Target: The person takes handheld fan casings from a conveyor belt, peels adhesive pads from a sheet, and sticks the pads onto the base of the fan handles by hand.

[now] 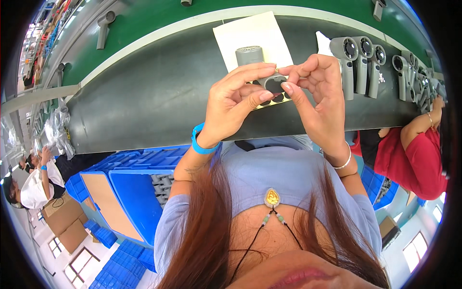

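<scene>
Over the dark work surface, both my hands meet at a small grey piece with a round dark face [275, 84]. My left hand [235, 98] is closed around its left side, thumb and fingers at the rim. On the other side, my right hand [318, 91] pinches at its right edge with thumb and forefinger. Fingers cover much of the piece, so its full shape is hidden. Below it, partly covered, is a pale yellow sheet [262, 33] with black round dots along its near part. A grey cylinder with a slotted end [249, 55] is just beyond my left fingers.
Several grey handheld fans [347, 67] lie to the right on the dark work surface [144, 86], with more farther right near a co-worker in red [409, 159]. Clear plastic bags [57, 126] lie at the left end. Blue crates [132, 192] stand below the left side.
</scene>
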